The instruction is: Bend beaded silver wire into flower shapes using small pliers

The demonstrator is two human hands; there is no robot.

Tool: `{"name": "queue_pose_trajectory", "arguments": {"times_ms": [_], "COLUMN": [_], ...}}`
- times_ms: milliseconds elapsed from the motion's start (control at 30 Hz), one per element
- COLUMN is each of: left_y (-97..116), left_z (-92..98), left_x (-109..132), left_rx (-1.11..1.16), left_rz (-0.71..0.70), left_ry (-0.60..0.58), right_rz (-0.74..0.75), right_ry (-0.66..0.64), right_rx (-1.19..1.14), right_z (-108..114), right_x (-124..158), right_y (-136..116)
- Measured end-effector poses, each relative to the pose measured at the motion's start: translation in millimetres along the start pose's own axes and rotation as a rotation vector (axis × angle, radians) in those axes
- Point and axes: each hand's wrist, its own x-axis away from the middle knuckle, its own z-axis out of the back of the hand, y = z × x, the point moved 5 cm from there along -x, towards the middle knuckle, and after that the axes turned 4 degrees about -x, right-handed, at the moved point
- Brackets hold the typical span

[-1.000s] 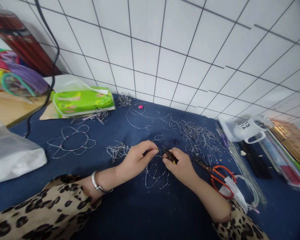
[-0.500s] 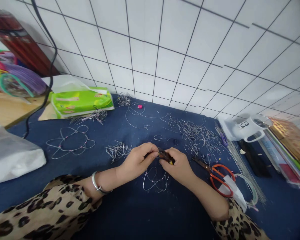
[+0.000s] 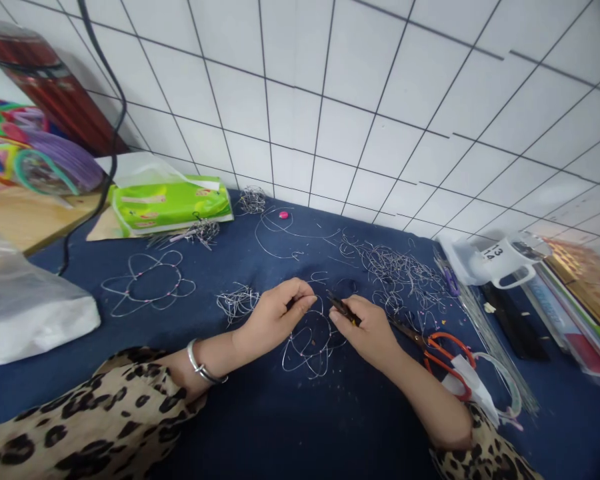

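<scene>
Between thumb and fingers, my left hand (image 3: 280, 313) pinches the upper part of a wire flower (image 3: 305, 353), a thin silver ring with looped petals and small pink beads. The flower hangs below my hands over the dark blue cloth. My right hand (image 3: 367, 330) is closed around dark pliers (image 3: 344, 311) with a bit of yellow on the grip. Their tips point up and left, a little apart from the wire. A larger beaded wire flower (image 3: 153, 280) lies flat to the left.
Tangled wire pieces (image 3: 400, 270) spread to the right, beside orange-handled scissors (image 3: 450, 360) and a white mug (image 3: 510, 260). Left of my hands lies a small wire bundle (image 3: 237, 303). A green tissue pack (image 3: 173, 205) and a plastic bag (image 3: 30, 307) are farther left.
My right hand and the pliers have moved right, away from my left fingers, opening a gap between the hands. The wire flower has turned and shows more. The view has shifted slightly.
</scene>
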Motion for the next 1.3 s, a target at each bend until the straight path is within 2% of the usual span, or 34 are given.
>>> {"name": "queue_pose_trajectory", "arguments": {"times_ms": [200,333,1300], "left_y": [0.2,1.7,6.6], "left_z": [2.3,3.2,0.3], "left_x": [0.2,0.4,1.2], "left_rx": [0.0,-0.009,-0.099], "left_rz": [-0.012,-0.008,-0.102], "left_ry": [0.036,0.038,-0.019], "right_rz": [0.092,0.102,0.162], "right_ry": [0.0,-0.018,0.016], "right_rx": [0.548,0.72,0.809], "right_z": [10.1,7.8,2.2], "right_x": [2.7,5.8,5.8], "right_y": [-5.7,-8.6,-10.4]}}
